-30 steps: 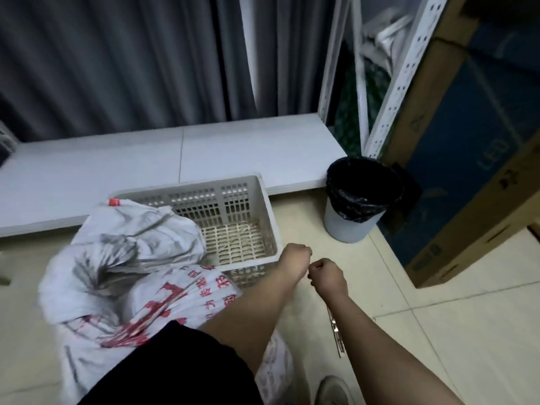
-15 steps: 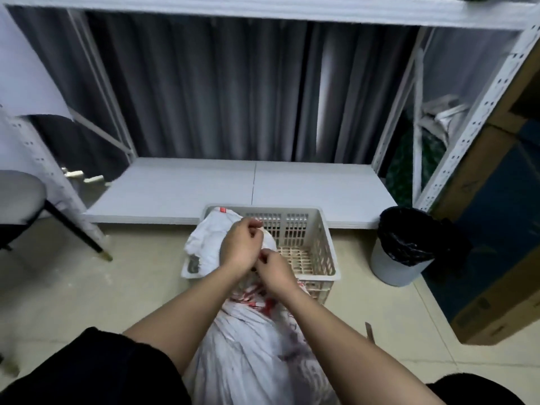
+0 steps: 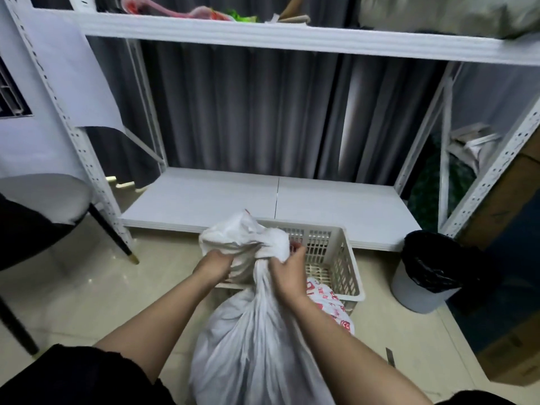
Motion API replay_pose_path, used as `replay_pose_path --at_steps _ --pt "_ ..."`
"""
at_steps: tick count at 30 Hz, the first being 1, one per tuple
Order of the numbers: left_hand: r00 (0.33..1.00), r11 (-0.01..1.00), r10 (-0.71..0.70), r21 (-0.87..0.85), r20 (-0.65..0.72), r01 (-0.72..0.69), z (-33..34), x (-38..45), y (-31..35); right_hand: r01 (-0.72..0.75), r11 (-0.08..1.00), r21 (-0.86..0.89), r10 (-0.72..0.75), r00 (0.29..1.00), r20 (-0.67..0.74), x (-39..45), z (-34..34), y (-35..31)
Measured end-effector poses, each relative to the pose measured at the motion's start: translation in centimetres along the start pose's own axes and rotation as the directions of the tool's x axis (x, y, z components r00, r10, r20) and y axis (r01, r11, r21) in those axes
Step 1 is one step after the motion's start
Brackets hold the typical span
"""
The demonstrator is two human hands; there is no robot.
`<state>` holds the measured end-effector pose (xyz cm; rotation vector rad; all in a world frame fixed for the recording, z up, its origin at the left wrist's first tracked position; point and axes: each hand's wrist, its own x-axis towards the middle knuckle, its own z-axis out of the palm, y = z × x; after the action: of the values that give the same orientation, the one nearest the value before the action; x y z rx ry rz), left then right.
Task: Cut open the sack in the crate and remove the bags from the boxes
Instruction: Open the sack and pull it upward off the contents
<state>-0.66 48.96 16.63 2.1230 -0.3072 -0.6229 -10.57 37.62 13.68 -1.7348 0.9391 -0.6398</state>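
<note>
1. head view, looking down at a white sack point(image 3: 257, 346) with red print, standing on the tiled floor point(image 3: 87, 302) against the near edge of a white slotted crate point(image 3: 336, 258).
2. left hand point(image 3: 214, 266) clenched on the bunched neck of the sack, on its left side.
3. right hand point(image 3: 287, 273) gripping the twisted neck from the right, fingers closed around the cloth.
4. loose top of the sack puffed up above both hands, over the near left part of the crate.
5. crate on the floor just in front of a low white shelf board point(image 3: 263, 200); slatted bottom visible at the right.
6. grey bin point(image 3: 423, 276) with a black liner to the right, apart from the crate.
7. dark curtain point(image 3: 248, 112) behind the shelving; chair point(image 3: 43, 214) at far left.
</note>
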Motion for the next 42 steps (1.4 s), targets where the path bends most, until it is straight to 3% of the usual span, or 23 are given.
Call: replay_pose_path --at_steps 3,6,8,10,14,16,17,19,20,22,24,26,27,29,31,32,33,34,35,36,40,42 --pt "0.974 0.990 0.028 0.130 0.223 -0.058 0.6 -0.9 1.0 -0.138 0.894 0.426 0.143 0.990 0.021 2.3 -3.5 -1.1" --pt "0.926 0.988 0.146 0.005 0.349 -0.158 2.3 -1.8 3.4 -0.335 0.708 0.621 0.296 0.940 0.169 3.2 -6.6 -2.6" --pt "0.934 0.970 0.226 -0.152 0.278 -0.189 3.8 -2.4 5.2 -0.411 0.711 0.571 0.347 0.911 0.223 3.2 -8.5 -3.2" --pt "0.948 0.925 0.295 -0.284 0.116 -0.253 5.0 -3.0 7.4 -0.428 0.748 0.507 0.349 0.904 0.248 3.6 -9.5 -3.3" --pt "0.870 0.787 0.480 -0.383 -0.114 -0.484 5.9 -3.3 11.8 -0.460 0.823 0.333 0.290 0.845 0.449 3.1 -9.5 -4.0" --pt "0.872 0.833 0.469 -0.258 -0.140 -0.489 5.8 -3.1 13.5 -0.419 0.857 0.300 0.240 0.840 0.486 2.2 -9.2 -4.8" --pt "0.883 0.881 0.442 -0.106 -0.158 -0.460 5.7 -2.9 14.3 -0.346 0.885 0.311 0.205 0.890 0.407 2.0 -8.8 -5.1" --pt "0.887 0.905 0.420 0.160 -0.191 -0.395 5.1 -2.9 15.8 -0.167 0.937 0.306 0.154 0.986 0.067 1.9 -8.2 -5.4" --pt "0.890 0.902 0.413 0.216 -0.191 -0.373 4.7 -2.8 16.5 -0.114 0.943 0.312 0.132 0.991 -0.036 2.2 -8.0 -5.2" --pt "0.926 0.907 0.366 0.257 -0.095 -0.332 4.2 -2.1 17.1 -0.059 0.964 0.260 0.037 0.996 0.087 1.8 -7.7 -5.9" --pt "0.923 0.910 0.375 0.155 0.088 -0.384 3.8 -1.8 17.5 -0.054 0.991 0.126 0.018 0.963 0.268 1.6 -7.6 -6.0" --pt "0.851 0.867 0.498 -0.089 0.170 -0.489 3.4 -2.6 17.3 -0.088 0.991 0.105 0.058 0.964 0.258 1.9 -8.2 -5.8" --pt "0.823 0.823 0.553 -0.243 0.131 -0.514 3.1 -3.1 16.8 -0.092 0.989 0.119 0.065 0.975 0.213 2.0 -8.5 -5.9" --pt "0.835 0.746 0.543 -0.406 -0.088 -0.527 2.5 -3.2 15.3 -0.122 0.981 0.149 0.096 0.981 0.169 2.5 -9.2 -5.7" --pt "0.870 0.818 0.418 -0.309 -0.261 -0.485 1.8 -1.8 12.9 -0.174 0.957 0.231 0.134 0.975 0.178 3.0 -9.8 -5.8" --pt "0.913 0.898 0.357 -0.195 -0.196 -0.393 1.5 -1.5 11.5 -0.192 0.945 0.266 0.144 0.972 0.187 3.1 -10.0 -6.0" --pt "0.956 0.953 0.292 -0.091 -0.001 -0.291 1.5 -0.8 9.9 -0.193 0.937 0.292 0.140 0.971 0.195 3.4 -10.1 -6.3" --pt "0.944 0.976 0.212 -0.014 0.254 -0.216 1.7 -0.1 8.4 -0.188 0.935 0.302 0.125 0.969 0.214 3.8 -10.2 -6.4" --pt "0.883 0.981 0.159 0.028 0.442 -0.191 1.9 0.0 7.4 -0.176 0.935 0.308 0.104 0.966 0.237 4.2 -10.3 -6.6" --pt "0.845 0.981 0.138 0.044 0.517 -0.188 2.2 0.0 6.5 -0.156 0.944 0.292 0.078 0.962 0.261 4.6 -10.4 -6.7" --pt "0.898 0.985 0.130 0.051 0.421 -0.166 3.0 1.7 4.6 -0.119 0.966 0.231 0.041 0.948 0.316 5.9 -11.5 -6.2" --pt "0.896 0.995 0.100 -0.026 0.433 -0.098 2.9 2.2 4.2 -0.060 0.994 0.096 0.038 0.976 0.214 7.0 -12.2 -5.1"
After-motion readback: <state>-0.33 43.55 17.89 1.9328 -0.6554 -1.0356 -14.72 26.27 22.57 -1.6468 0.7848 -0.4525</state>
